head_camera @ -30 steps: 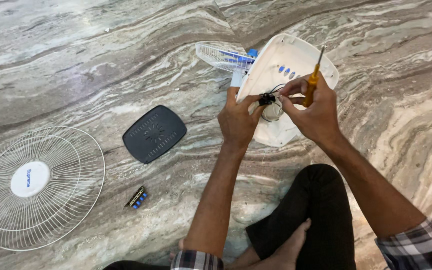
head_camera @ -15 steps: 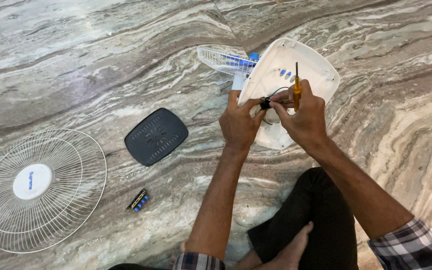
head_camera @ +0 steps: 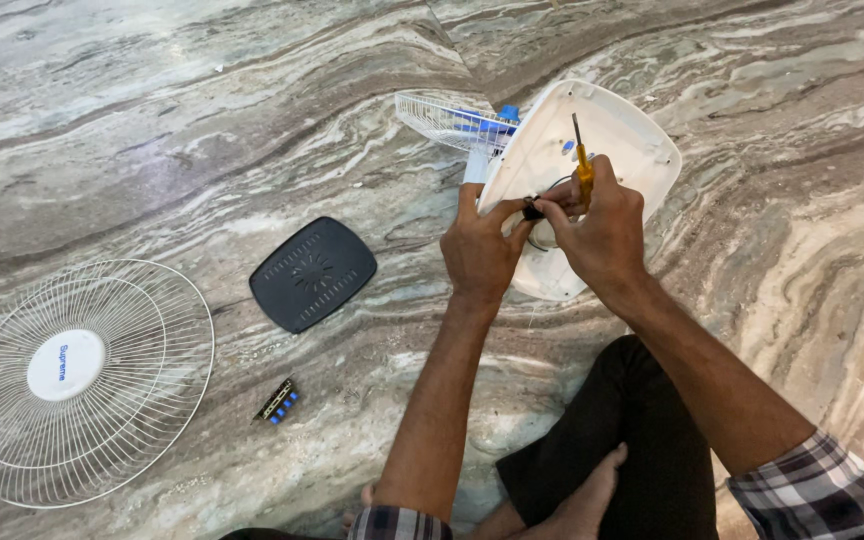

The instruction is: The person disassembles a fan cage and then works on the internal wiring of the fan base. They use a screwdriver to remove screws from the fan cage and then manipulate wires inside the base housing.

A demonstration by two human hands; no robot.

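Person sits on a marble floor [head_camera: 152, 120], both hands working at the white fan base [head_camera: 632, 140] in the upper right of the frame. Left hand [head_camera: 480, 250] is closed in a pinch on a small black part [head_camera: 532, 210] with wires, right at the base's middle. Right hand [head_camera: 602, 225] is curled around a screwdriver [head_camera: 582, 165] with a yellow handle, shaft pointing up, fingertips also meeting the black part. Hands touch each other over the base.

To do this well: keep the pinch firm and low on the black part so the wires don't tug, and steady the base against the floor; it looks tilted, so it could rock. The screwdriver tip is hidden or pointing away, can't tell if it's engaged.

Edges: the rear grille [head_camera: 452, 120] with blue bits behind it lies just beside the base's upper left edge, tight there. Person's knee in dark trousers [head_camera: 642, 440] sits just below the base, near the forearms. Open room is left of the hands: bare floor between them and the black cover [head_camera: 312, 272] at centre left. A small switch strip [head_camera: 279, 402] with blue buttons lies lower left, and the round front grille [head_camera: 82, 380] is at the far left edge, well apart.
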